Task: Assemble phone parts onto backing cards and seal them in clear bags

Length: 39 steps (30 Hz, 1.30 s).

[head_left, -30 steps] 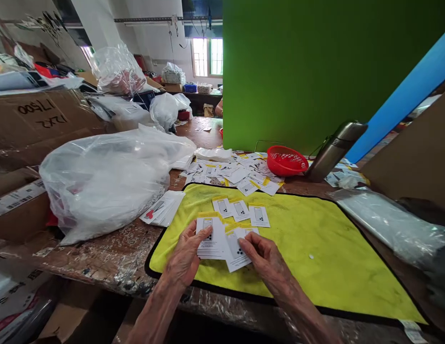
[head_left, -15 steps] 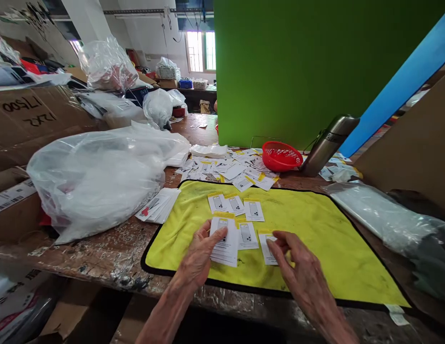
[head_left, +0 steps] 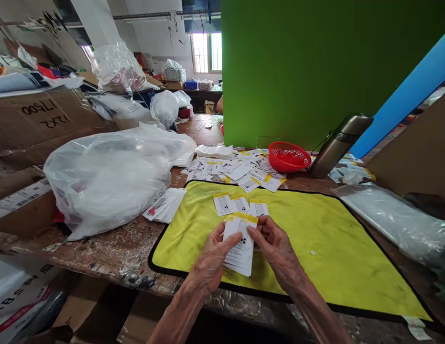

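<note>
My left hand (head_left: 212,255) is closed on small printed cards (head_left: 239,262) with yellow top strips, its thumb lying across their front. From the other side my right hand (head_left: 276,246) pinches a card at the upper right of the same bunch. A phone-like drawing with dark dots shows on the front card. Just beyond my hands, a left card (head_left: 222,204), a middle card (head_left: 240,204) and a right card (head_left: 258,209) lie on the yellow cloth (head_left: 337,229). What lies beneath my hands is hidden.
A small white disc (head_left: 312,252) rests on the cloth. Behind it are a heap of loose cards (head_left: 240,169), a red basket (head_left: 288,157) and a leaning metal flask (head_left: 340,145). At left sit a card stack (head_left: 167,205) and a large plastic bag (head_left: 111,177). A green panel (head_left: 297,71) stands behind.
My right hand has moved left with a card, from the cloth to the bunch in my left hand. A small white disc now shows on the cloth. The view has shifted slightly.
</note>
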Available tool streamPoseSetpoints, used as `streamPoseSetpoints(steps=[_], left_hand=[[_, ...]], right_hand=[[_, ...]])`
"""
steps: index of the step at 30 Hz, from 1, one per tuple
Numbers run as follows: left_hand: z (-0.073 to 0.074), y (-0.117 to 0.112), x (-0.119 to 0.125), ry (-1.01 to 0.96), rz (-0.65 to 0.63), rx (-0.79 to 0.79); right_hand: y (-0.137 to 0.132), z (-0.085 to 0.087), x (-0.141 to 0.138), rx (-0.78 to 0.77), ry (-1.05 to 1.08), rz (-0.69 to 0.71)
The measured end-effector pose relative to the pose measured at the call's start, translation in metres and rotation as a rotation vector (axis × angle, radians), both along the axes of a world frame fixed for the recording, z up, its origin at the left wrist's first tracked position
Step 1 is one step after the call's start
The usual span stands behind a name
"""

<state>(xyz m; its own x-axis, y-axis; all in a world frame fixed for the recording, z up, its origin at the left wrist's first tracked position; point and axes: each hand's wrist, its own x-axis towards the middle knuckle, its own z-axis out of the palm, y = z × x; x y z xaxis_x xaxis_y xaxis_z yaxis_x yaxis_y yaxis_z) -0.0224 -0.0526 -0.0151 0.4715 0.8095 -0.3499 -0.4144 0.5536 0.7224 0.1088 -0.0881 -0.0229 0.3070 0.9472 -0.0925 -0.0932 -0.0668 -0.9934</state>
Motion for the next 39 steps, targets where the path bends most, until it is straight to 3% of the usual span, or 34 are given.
streamPoseSetpoints(steps=[3,8,12,16,19,22,24,28,30,36,39], left_hand=[[-0.002,-0.001,0.000,-0.009,-0.005,-0.027],[-0.001,-0.003,-0.002,-0.011,-0.003,-0.020],[0.001,0.001,-0.007,0.015,0.005,-0.065],[-0.001,0.008,-0.008,0.076,0.105,-0.167],[-0.001,0.010,-0.005,0.102,0.130,-0.207],[0.001,0.008,0.000,0.112,0.082,-0.139],[0.002,0.006,0.004,0.096,0.061,-0.071],[0.001,0.002,0.009,0.039,0.051,0.007],[0.000,0.001,0.009,0.024,0.052,0.018],[-0.001,0.001,-0.002,0.028,0.055,0.017],[0.002,0.007,-0.023,0.078,0.150,-0.010]], right_hand=[[0.003,-0.002,-0.001,-0.013,-0.008,0.005],[0.005,-0.003,0.006,0.049,-0.261,-0.138],[0.009,0.003,0.049,0.032,-0.455,-0.223],[0.023,0.006,0.102,-0.128,-0.780,-0.252],[0.032,0.004,0.118,-0.183,-0.896,-0.292],[0.031,0.005,0.107,-0.144,-0.988,-0.389],[0.024,0.007,0.089,-0.073,-0.979,-0.370],[0.012,0.009,0.046,-0.019,-0.545,0.080],[0.011,0.006,0.032,-0.022,-0.385,0.175],[0.017,0.000,0.021,0.018,-0.422,0.073],[0.020,0.003,0.019,0.000,-0.496,0.014]])
